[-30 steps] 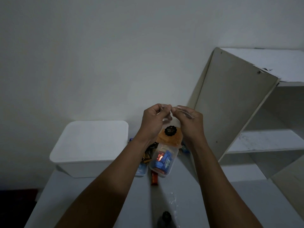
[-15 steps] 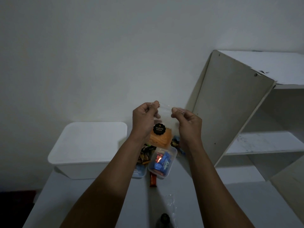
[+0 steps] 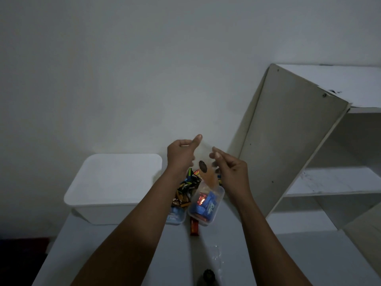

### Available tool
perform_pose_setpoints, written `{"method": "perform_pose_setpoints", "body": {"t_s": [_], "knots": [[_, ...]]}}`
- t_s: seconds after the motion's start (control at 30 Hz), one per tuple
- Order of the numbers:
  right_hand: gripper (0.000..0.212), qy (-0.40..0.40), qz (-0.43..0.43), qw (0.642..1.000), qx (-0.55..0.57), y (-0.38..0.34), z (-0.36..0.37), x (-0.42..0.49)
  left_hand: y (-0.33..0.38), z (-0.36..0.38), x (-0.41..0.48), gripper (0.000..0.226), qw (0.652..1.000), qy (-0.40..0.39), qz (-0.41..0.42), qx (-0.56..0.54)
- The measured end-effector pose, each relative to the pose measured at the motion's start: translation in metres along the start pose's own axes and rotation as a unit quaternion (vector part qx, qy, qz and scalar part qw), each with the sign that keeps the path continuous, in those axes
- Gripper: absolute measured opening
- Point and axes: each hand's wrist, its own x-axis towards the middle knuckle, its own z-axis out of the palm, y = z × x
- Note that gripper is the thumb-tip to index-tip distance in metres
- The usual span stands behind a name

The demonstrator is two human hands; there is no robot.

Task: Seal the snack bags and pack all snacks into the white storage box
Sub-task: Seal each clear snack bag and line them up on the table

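- The desk (image 3: pixel 299 261) is pale and runs from the near edge back to the wall.
- An off-white shelf unit (image 3: pixel 292 141) stands on the right and leans in toward the middle.
- The white storage box (image 3: pixel 113 182) sits far left on the desk, just left of the left forearm and well clear of both hands.
- The left hand (image 3: pixel 181 155) is raised above the snacks. Its fingers are curled and its thumb is stretched up along the top left corner of the snack bag, which it holds.
- The right hand (image 3: pixel 228 170) is just right of it and slightly lower. It pinches the bag's top right corner between thumb and fingertips, with the other fingers loosely bent.
- The snack bag (image 3: pixel 207 178) is clear, with orange contents and a dark label. It hangs between the two hands, and its lower end reaches down to the clear tub.
- The clear tub (image 3: pixel 214 215) of blue and red packets lies directly below the hands. A second tub (image 3: pixel 175 217), holding dark wrappers, is beside it on the left.
- A red bar (image 3: pixel 194 228) lies on the desk at the near end of the tubs.
- A dark cap (image 3: pixel 208 275) shows at the near edge.
- One second ago the fingertips met along the bag's top edge; now they are apart.
- Half a second ago the label faced the camera as a full round; now it looks narrow and slanted because the bag has turned. The left thumb, bent then, now points up.
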Motion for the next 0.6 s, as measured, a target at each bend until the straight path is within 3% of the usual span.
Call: {"method": "perform_pose_setpoints", "body": {"t_s": [0.1,0.27,0.47,0.6], "knots": [[0.025,-0.043,0.003,0.999,0.01,0.008,-0.002,-0.003,0.002,0.001,-0.006,0.032,0.987,-0.084,-0.081,-0.109],[0.022,-0.078,0.009,0.996,0.037,0.014,-0.007,-0.005,-0.006,0.001,-0.004,0.012,0.972,-0.122,-0.106,-0.17],[0.018,-0.057,0.038,0.994,0.082,0.008,-0.002,-0.003,-0.014,-0.003,-0.007,0.017,0.976,-0.167,-0.082,-0.108],[0.027,-0.034,0.038,0.998,0.03,0.004,0.001,0.007,-0.014,-0.006,-0.016,0.022,0.977,-0.211,-0.026,-0.02]]}}
